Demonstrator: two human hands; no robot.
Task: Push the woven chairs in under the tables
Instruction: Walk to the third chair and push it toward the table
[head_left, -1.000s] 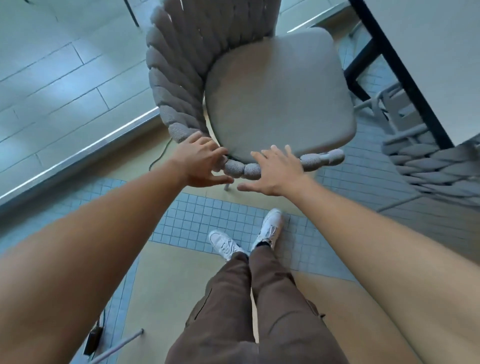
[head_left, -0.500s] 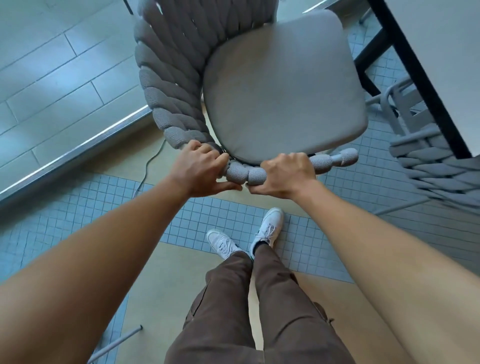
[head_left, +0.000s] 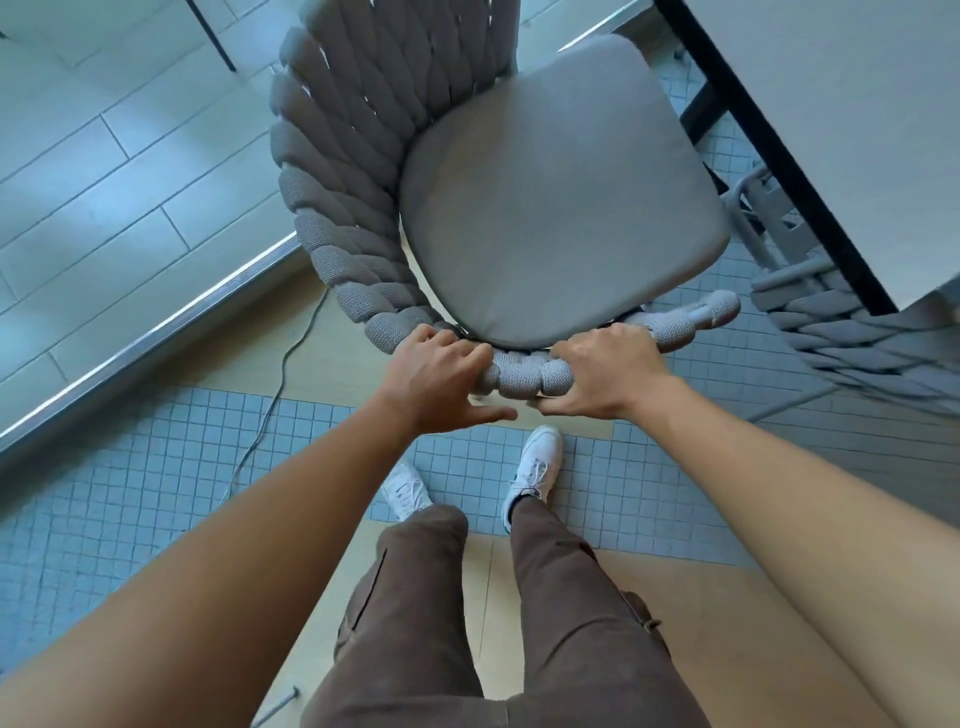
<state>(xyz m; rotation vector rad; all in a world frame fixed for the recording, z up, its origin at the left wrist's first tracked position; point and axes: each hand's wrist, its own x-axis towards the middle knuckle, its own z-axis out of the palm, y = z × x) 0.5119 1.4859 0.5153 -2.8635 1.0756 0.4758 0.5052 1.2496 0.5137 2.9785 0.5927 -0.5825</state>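
A grey woven chair (head_left: 343, 218) with a thick rope rim and a grey seat cushion (head_left: 556, 208) stands right in front of me. My left hand (head_left: 436, 379) grips the near part of the rope rim. My right hand (head_left: 602, 379) is closed over the same rim, a short way to the right. A white table with a black edge (head_left: 769, 150) fills the upper right, its edge just past the cushion's far corner. The chair stands outside the table.
A second woven chair (head_left: 852, 338) sits at the right, partly under the table. A metal door track (head_left: 156, 327) and a thin cable (head_left: 275, 405) run along the floor at left. My feet in white shoes (head_left: 535, 467) stand on blue mosaic tiles below the chair.
My right hand went from flat and open to closed over the rim. The chair has turned and shifted slightly to the right, toward the table. My feet have stepped apart.
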